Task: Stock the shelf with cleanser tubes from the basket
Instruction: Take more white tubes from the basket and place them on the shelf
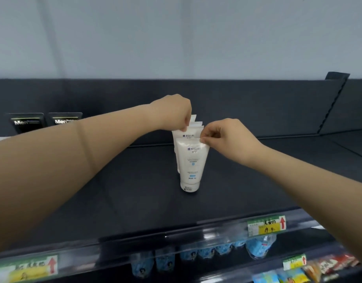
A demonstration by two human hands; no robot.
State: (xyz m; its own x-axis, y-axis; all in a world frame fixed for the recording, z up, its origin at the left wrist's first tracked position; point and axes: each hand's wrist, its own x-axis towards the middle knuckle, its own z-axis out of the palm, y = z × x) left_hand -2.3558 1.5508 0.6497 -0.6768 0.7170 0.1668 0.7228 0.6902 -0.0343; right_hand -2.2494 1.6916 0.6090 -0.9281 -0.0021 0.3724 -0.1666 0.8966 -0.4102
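Note:
Several white cleanser tubes stand cap-down in a single row running front to back on the dark shelf [125, 190]. The front cleanser tube [191, 166] has blue print and a white cap. My right hand [223, 137] pinches the top right corner of its crimped end. My left hand [174, 112] reaches over from the left and pinches the top of the second tube [187, 134] behind it. The rear tubes [194, 120] show only their flat tops. No basket is in view.
Two black "Men" packs [45, 121] stand at the shelf's back left. A slanted divider [333, 103] rises at the right. Price labels [266, 225] line the front rail. Blue packets [257, 246] and coloured snacks [323, 266] hang on the shelf below.

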